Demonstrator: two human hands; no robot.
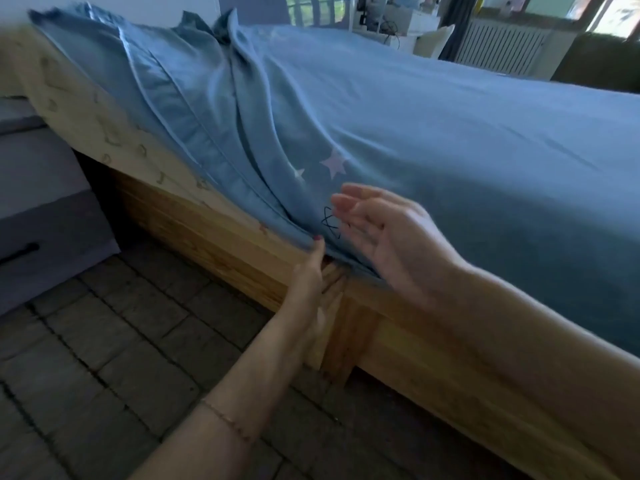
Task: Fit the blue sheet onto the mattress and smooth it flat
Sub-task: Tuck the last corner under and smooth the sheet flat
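The blue sheet [433, 133] covers most of the mattress and lies bunched in long folds toward the left end, with pale stars printed on it. A cream patterned mattress [93, 129] shows bare at the left. My left hand [317, 282] is at the sheet's lower edge by the wooden bed frame [214, 233], thumb on the cloth and fingers tucked under the hem between mattress and frame. My right hand [377, 233] hovers just over the sheet's side, fingers relaxed and slightly spread, holding nothing.
A grey drawer unit [41, 209] stands to the left of the bed. Dark tiled floor [121, 341] lies below. A white radiator [502, 50], a desk with clutter and a dark chair [602, 60] are beyond the bed's far side.
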